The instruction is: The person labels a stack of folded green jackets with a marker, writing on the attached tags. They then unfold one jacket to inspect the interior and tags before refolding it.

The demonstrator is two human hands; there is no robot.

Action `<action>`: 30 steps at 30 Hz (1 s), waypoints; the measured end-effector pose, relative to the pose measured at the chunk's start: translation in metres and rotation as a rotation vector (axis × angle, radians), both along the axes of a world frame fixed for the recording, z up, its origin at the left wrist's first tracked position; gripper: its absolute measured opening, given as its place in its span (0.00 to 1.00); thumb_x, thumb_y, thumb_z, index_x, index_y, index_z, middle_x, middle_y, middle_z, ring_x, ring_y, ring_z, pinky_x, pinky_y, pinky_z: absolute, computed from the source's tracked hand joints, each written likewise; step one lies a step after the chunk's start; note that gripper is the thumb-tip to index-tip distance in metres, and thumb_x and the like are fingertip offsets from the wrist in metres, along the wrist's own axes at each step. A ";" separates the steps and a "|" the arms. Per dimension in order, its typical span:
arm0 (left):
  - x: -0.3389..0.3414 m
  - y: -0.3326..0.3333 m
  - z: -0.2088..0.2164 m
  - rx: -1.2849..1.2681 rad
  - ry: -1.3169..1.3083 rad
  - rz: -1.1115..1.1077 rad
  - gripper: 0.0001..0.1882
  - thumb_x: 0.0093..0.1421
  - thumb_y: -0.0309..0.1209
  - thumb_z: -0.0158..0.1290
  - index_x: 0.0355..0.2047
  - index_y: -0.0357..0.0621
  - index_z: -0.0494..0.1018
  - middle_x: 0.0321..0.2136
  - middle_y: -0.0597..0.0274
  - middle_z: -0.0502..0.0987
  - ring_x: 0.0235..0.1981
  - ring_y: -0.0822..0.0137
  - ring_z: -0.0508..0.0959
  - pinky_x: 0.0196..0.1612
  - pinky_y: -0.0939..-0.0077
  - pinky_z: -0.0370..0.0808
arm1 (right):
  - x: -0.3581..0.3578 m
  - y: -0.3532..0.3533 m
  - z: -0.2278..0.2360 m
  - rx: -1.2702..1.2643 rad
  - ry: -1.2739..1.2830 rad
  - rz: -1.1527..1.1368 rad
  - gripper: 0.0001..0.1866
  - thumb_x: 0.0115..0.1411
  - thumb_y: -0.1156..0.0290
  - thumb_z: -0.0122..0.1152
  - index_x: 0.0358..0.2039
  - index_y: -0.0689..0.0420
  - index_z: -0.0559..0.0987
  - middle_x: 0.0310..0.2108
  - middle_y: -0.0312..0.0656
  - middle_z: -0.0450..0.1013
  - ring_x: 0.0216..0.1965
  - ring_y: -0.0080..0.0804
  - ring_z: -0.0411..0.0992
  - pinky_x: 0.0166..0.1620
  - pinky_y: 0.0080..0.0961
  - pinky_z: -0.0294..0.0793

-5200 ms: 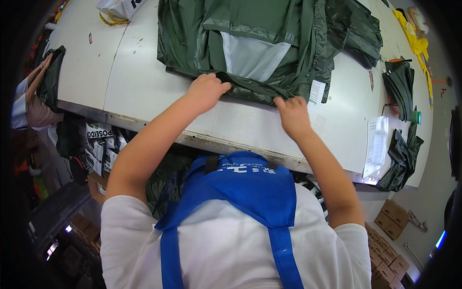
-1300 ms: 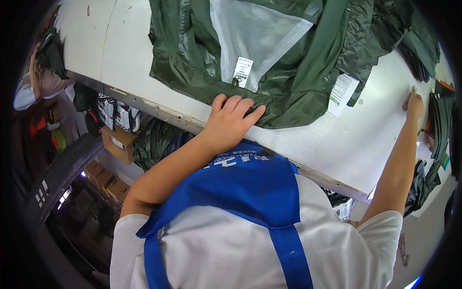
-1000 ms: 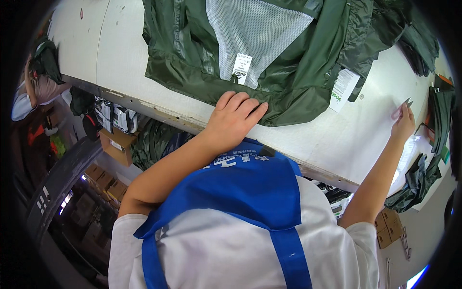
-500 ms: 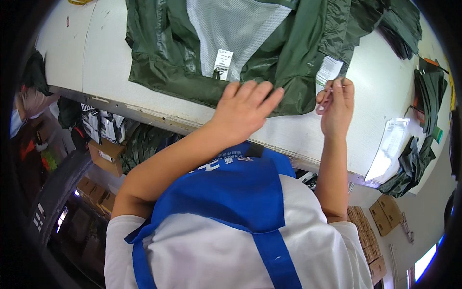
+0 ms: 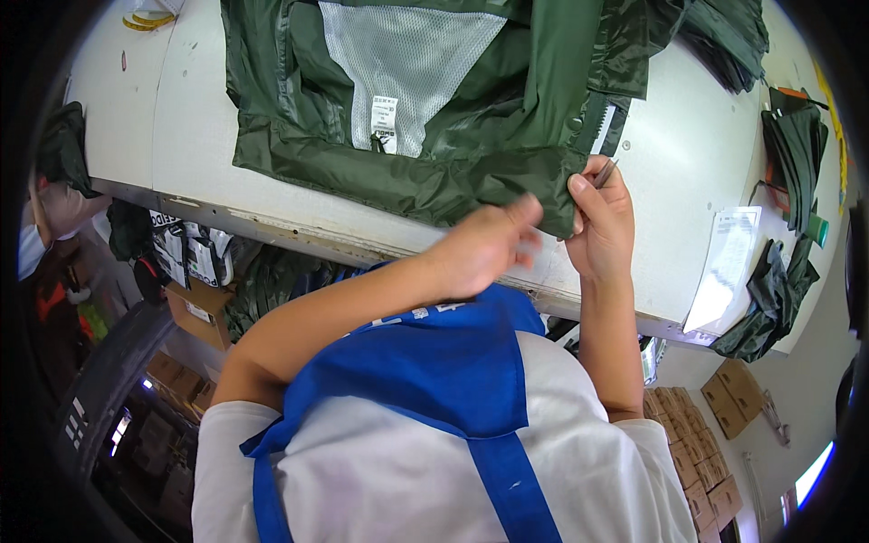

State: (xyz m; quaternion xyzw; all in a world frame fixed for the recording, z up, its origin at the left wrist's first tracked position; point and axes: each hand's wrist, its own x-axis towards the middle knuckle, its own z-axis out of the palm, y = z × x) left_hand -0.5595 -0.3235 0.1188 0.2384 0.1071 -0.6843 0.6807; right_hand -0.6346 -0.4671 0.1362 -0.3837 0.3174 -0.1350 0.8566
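A dark green jacket (image 5: 389, 185) lies on the white table with its lining up. Its grey mesh panel (image 5: 412, 54) carries a white label (image 5: 384, 118). At the right end of the hem, my right hand (image 5: 602, 226) is closed, pinching the jacket's corner between thumb and fingers. A thin, dark metal tip (image 5: 608, 172) sticks up from that same hand, apparently from small scissors whose handles are hidden. My left hand (image 5: 484, 249), smeared by motion, is just in front of the hem at the table edge. Its fingers are too blurred to read.
The white table (image 5: 670, 235) holds folded dark green garments (image 5: 797, 172) and a paper sheet (image 5: 724, 267) at right. A yellow measuring tape (image 5: 149, 22) lies far left. Cardboard boxes (image 5: 733, 398) stand below right, with another box (image 5: 199, 312) below left. Another person's arm (image 5: 68, 208) shows at left.
My right hand has moved left and taken hold of the jacket's corner; the pinkish scissor handles no longer show. My left hand has come off the hem. The jacket has shifted slightly left.
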 end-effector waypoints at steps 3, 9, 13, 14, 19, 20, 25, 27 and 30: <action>0.011 -0.012 0.006 -0.019 -0.098 0.246 0.20 0.63 0.39 0.50 0.51 0.41 0.67 0.48 0.62 0.72 0.50 0.69 0.69 0.56 0.67 0.63 | -0.002 0.003 0.010 -0.157 0.087 0.046 0.07 0.57 0.78 0.58 0.35 0.60 0.70 0.22 0.33 0.67 0.15 0.15 0.62 0.16 0.14 0.57; 0.020 -0.005 0.020 -0.038 -0.241 0.391 0.12 0.59 0.24 0.52 0.43 0.35 0.73 0.43 0.64 0.75 0.46 0.73 0.71 0.54 0.76 0.64 | 0.002 0.003 0.041 -1.072 0.173 -0.060 0.14 0.51 0.79 0.66 0.39 0.57 0.79 0.30 0.33 0.69 0.28 0.16 0.65 0.28 0.12 0.63; 0.022 0.000 0.033 -0.026 -0.320 0.390 0.12 0.59 0.24 0.52 0.43 0.33 0.73 0.42 0.64 0.75 0.45 0.74 0.72 0.52 0.77 0.66 | 0.022 0.006 0.049 -1.142 0.127 0.052 0.15 0.48 0.79 0.68 0.39 0.57 0.81 0.32 0.35 0.71 0.28 0.16 0.66 0.28 0.13 0.66; 0.021 0.002 0.034 -0.023 -0.344 0.387 0.12 0.59 0.24 0.52 0.43 0.33 0.73 0.42 0.64 0.75 0.45 0.74 0.72 0.52 0.77 0.67 | 0.023 0.007 0.049 -1.138 0.130 0.045 0.14 0.48 0.80 0.68 0.38 0.57 0.81 0.31 0.35 0.71 0.27 0.16 0.67 0.28 0.14 0.66; 0.021 0.016 0.025 -0.015 -0.573 0.325 0.14 0.60 0.27 0.52 0.45 0.33 0.73 0.42 0.65 0.75 0.46 0.75 0.72 0.53 0.80 0.66 | 0.030 0.018 0.054 -1.349 0.140 -0.002 0.09 0.48 0.82 0.67 0.31 0.60 0.81 0.28 0.35 0.72 0.24 0.16 0.67 0.26 0.14 0.66; 0.021 0.018 0.025 -0.002 -0.625 0.309 0.14 0.60 0.28 0.53 0.45 0.33 0.73 0.42 0.65 0.76 0.46 0.75 0.72 0.53 0.80 0.66 | 0.030 0.020 0.053 -1.411 0.119 -0.019 0.07 0.48 0.82 0.67 0.30 0.60 0.80 0.28 0.35 0.72 0.24 0.16 0.67 0.26 0.14 0.66; 0.027 0.016 0.033 0.000 -0.369 0.305 0.10 0.59 0.26 0.52 0.41 0.37 0.75 0.37 0.69 0.76 0.41 0.78 0.72 0.46 0.84 0.67 | 0.029 0.015 0.054 -0.710 0.122 -0.010 0.03 0.56 0.74 0.62 0.29 0.59 0.77 0.20 0.33 0.69 0.20 0.16 0.63 0.22 0.15 0.60; 0.028 0.015 0.033 0.008 -0.276 0.302 0.08 0.59 0.24 0.52 0.39 0.39 0.75 0.35 0.70 0.75 0.39 0.79 0.71 0.43 0.84 0.67 | 0.028 0.016 0.055 -0.346 0.084 -0.002 0.06 0.60 0.69 0.59 0.32 0.57 0.75 0.15 0.31 0.65 0.18 0.16 0.60 0.21 0.14 0.55; 0.029 0.016 0.032 0.034 -0.226 0.308 0.07 0.58 0.23 0.52 0.37 0.39 0.75 0.34 0.71 0.75 0.37 0.80 0.71 0.42 0.84 0.66 | 0.024 0.012 0.051 -0.295 -0.006 -0.064 0.07 0.61 0.68 0.56 0.33 0.59 0.75 0.18 0.32 0.66 0.19 0.17 0.61 0.22 0.14 0.56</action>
